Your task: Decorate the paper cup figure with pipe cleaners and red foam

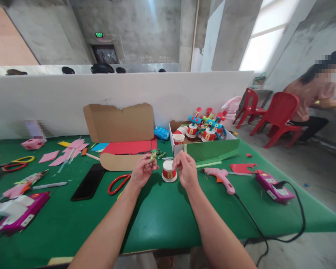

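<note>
Forearms point(109, 224) extended over the green worktop point(156, 228)

Between them we found a red-and-white paper cup point(169, 173) standing rim-down, its narrower base uppermost. We saw the left hand point(143, 169) pinching a folded green strip point(153, 155), raised near the cup's left side. We noted the right hand point(186, 169) beside the cup's other side, its fingers curled closely together; whether they gripped anything or touched the cup, we could not tell. To the right, we recorded a pink glue gun point(220, 178) near a purple power strip point(273, 188); red-handled scissors point(111, 189) lay near the left hand. Behind, an open box point(212, 152) held several cup figures point(192, 130).
</note>
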Tool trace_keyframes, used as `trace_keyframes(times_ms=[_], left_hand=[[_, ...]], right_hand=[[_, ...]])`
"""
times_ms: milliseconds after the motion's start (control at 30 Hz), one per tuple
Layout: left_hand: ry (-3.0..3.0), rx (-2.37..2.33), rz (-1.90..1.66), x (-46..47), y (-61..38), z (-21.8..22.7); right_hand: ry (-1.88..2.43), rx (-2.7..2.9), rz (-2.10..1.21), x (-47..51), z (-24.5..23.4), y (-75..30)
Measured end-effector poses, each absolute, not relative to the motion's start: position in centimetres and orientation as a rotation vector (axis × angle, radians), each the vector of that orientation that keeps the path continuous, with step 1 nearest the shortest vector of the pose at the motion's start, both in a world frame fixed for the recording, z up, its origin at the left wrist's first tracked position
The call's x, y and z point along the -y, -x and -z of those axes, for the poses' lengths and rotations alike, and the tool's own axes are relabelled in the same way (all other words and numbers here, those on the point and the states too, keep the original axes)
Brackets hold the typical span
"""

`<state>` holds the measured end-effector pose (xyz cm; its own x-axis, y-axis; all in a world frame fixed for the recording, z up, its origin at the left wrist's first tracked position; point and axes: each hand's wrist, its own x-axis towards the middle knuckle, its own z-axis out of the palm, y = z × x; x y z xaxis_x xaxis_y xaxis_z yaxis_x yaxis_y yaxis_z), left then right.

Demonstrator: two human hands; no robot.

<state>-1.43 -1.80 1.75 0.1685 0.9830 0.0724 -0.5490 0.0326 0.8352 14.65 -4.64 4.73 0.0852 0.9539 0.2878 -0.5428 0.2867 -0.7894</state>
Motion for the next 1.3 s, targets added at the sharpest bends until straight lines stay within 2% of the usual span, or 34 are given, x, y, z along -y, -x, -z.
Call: trace_keyframes(times_ms=[267, 567, 1033, 1133, 1233, 1300], left_hand=[[-0.78, -0.569, -1.411, 1.7, 2.0, -2.1], [-0.797, -0.551, -1.231, 1.7, 1.4, -1.5], [-1.07, -0.477, -0.841, 2.8, 1.0, -1.7], [-1.17, -0.607, -0.937, 2.6, 0.9, -1.6], [-1.394, -0.83, -1.203, 2.2, 1.2, -1.6], [-1.639, -0.955, -1.395, 2.2, 1.3, -1.7]], right_hand=[[0.645, 1.284, -1.163, 5.6, -4.6, -14.2], [0.823, 1.261, -0.915, 4.0, -3.1, -13.8], [0.841, 1.26, -1.231, 4.5, -2.7, -13.2], [0.912, 1.3, -1.03, 4.7, -3.4, -13.5], [0.962, 1.391, -0.722, 4.8, -3.8, -13.7], [0.96, 1.457, -0.642, 4.8, -3.8, -13.8]])
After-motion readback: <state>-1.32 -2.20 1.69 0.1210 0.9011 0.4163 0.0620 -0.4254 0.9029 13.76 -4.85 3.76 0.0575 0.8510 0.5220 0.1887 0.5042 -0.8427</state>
